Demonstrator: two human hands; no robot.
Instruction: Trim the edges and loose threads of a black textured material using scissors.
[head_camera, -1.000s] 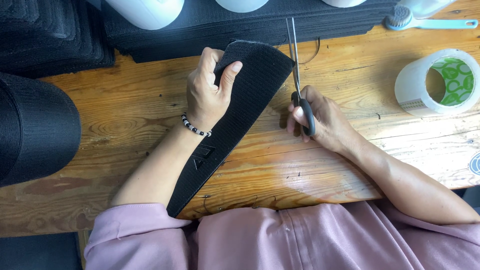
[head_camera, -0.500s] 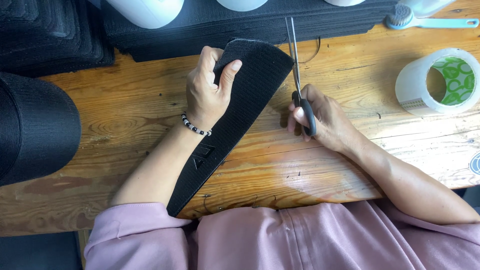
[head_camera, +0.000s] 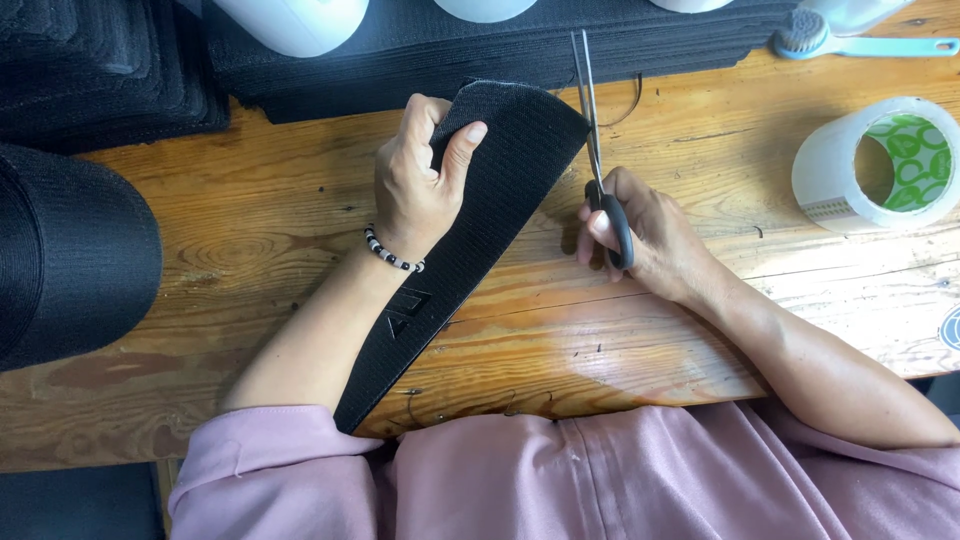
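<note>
Two hands, left hand (head_camera: 415, 185) gripping ribbed black strap (head_camera: 490, 200), right hand (head_camera: 645, 235) clasping slim steel scissors (head_camera: 595, 140).

The left hand (head_camera: 415, 190) covers part of the black ribbed strap (head_camera: 480, 230), and the forearm hides its left edge farther down. The strap's near end slips out of sight under the pink sleeve (head_camera: 270, 465). The right hand (head_camera: 640, 230) swallows most of the scissors (head_camera: 598, 150) handles. Far off, the white cones (head_camera: 300, 15) are cut by the top edge. At left, the black roll (head_camera: 70, 255) runs out of frame.
</note>
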